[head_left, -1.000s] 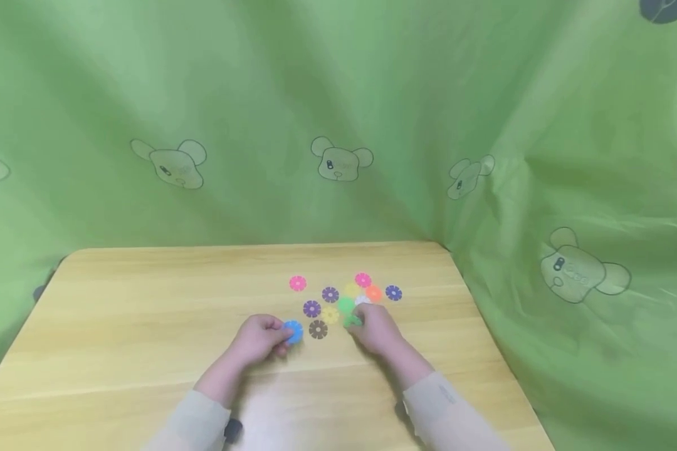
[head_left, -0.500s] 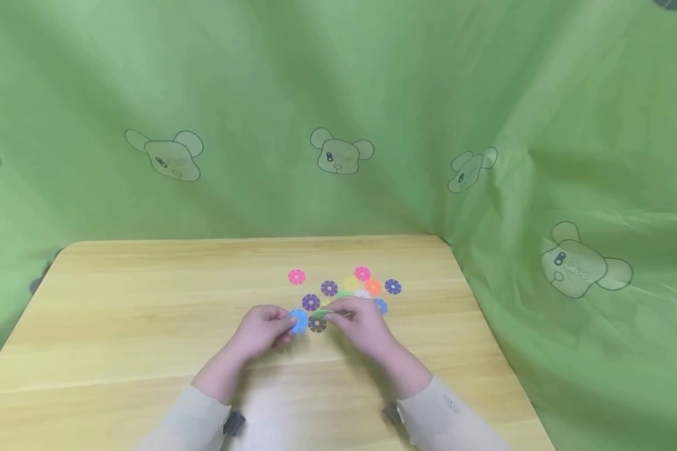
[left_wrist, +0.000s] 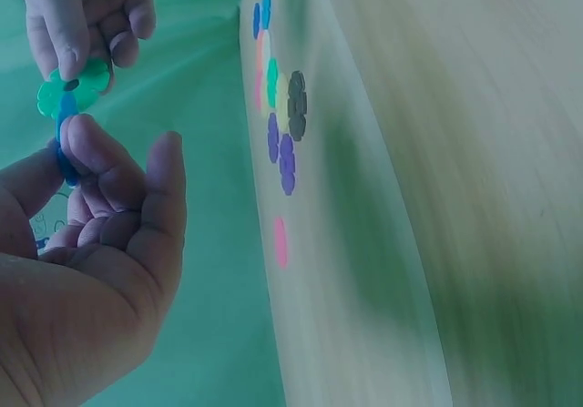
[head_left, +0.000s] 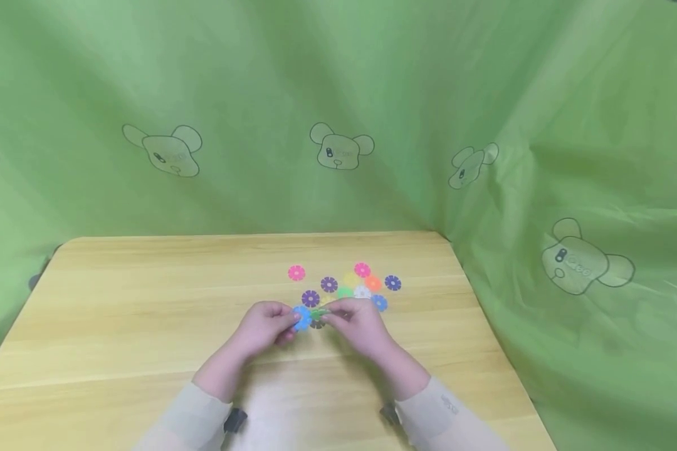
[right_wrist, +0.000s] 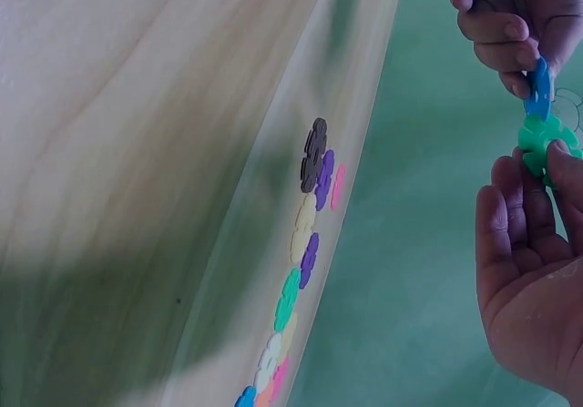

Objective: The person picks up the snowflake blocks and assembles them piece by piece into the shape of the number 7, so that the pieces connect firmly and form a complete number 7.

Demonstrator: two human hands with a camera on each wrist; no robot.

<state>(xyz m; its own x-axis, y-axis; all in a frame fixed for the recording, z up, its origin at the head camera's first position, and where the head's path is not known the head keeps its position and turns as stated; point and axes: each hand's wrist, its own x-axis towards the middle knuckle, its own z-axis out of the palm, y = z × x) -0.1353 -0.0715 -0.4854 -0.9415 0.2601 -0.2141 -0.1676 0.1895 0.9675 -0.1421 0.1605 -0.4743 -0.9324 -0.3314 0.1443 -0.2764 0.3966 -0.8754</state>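
Note:
My left hand (head_left: 271, 326) pinches a blue snowflake disc (head_left: 301, 317) just above the wooden table (head_left: 118, 313). My right hand (head_left: 356, 324) pinches a green disc (head_left: 317, 314) and holds it edge to edge against the blue one. In the left wrist view the blue disc (left_wrist: 66, 138) sits between thumb and fingers, with the green disc (left_wrist: 73, 90) meeting it from above. In the right wrist view the green disc (right_wrist: 544, 138) touches the blue disc (right_wrist: 539, 86).
Several loose discs lie beyond the hands: pink (head_left: 296, 272), purple (head_left: 329, 284), brown (head_left: 316, 324), orange (head_left: 373, 283), another blue (head_left: 379, 303). A green cloth with bear prints (head_left: 341, 147) hangs behind and to the right of the table.
My right hand lifted a green disc from the pile and carried it left to the blue disc in my left hand. The two discs now meet.

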